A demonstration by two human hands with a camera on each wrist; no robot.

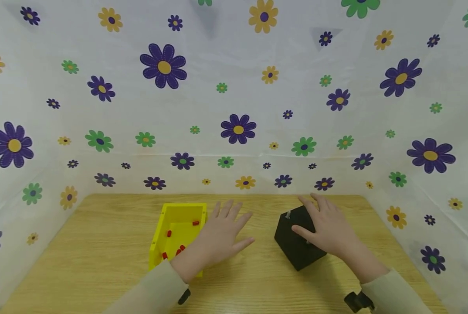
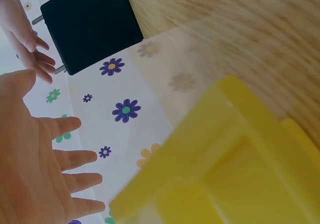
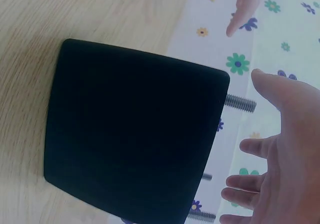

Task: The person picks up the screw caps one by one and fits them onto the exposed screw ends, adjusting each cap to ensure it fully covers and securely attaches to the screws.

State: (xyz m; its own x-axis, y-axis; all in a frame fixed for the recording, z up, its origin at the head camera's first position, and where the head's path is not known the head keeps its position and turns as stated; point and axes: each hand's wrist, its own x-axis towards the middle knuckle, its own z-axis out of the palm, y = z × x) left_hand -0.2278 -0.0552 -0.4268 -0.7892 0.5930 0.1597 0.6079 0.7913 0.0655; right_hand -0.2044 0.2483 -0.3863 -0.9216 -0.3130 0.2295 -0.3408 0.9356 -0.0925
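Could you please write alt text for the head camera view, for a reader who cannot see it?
Two open hands hover over a wooden table: the left hand beside a yellow box holding small red pieces, the right hand over a black block with metal pins. Flower-print sheeting surrounds the table.

- The head view looks forward and down from above the table point(image 1: 100, 261), taking in both hands, the yellow box point(image 1: 179, 231) and the black block point(image 1: 296, 244).
- The left wrist view sits close by the yellow box point(image 2: 235, 169), facing across to the black block point(image 2: 90, 26).
- The right wrist view sits very near the black block point(image 3: 135, 134), which all 3 views share.
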